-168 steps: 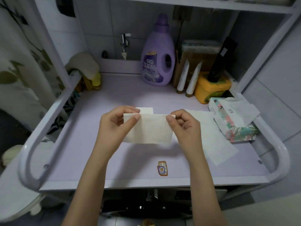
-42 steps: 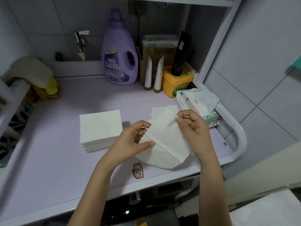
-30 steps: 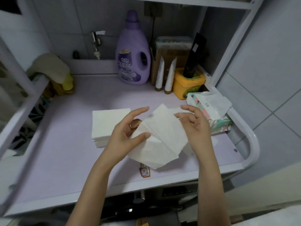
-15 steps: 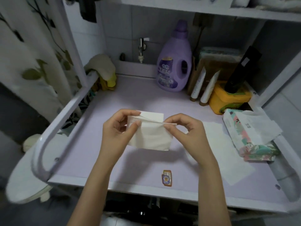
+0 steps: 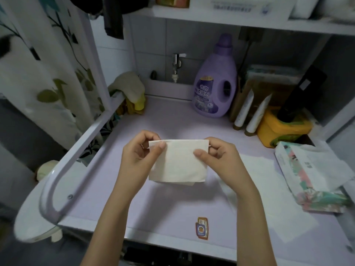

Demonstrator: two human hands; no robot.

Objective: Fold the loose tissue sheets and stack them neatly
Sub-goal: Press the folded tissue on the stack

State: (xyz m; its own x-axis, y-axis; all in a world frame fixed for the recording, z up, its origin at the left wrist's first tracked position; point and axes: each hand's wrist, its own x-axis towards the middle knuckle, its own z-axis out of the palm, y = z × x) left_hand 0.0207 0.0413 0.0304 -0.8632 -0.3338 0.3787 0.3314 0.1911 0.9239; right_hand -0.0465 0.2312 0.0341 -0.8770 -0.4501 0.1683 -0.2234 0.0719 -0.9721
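Note:
A white folded tissue sheet (image 5: 177,162) hangs above the lilac worktop (image 5: 172,212), held at its top edge. My left hand (image 5: 138,158) pinches its top left corner and my right hand (image 5: 219,156) pinches its top right corner. A loose flat tissue sheet (image 5: 269,198) lies on the worktop to the right, partly under my right forearm. The stack of folded tissues is hidden behind the held sheet and my hands, apart from a strip below the sheet's bottom edge.
An opened tissue pack (image 5: 311,177) lies at the right edge. A purple softener bottle (image 5: 215,81), two tubes (image 5: 249,114) and a yellow tub (image 5: 282,129) stand at the back. A white rail (image 5: 80,150) bounds the left side. A sticker (image 5: 202,228) marks the front.
The sheet's top edges have been brought together, so it now hangs flat and squared between both hands. The camera view has drawn closer over the worktop.

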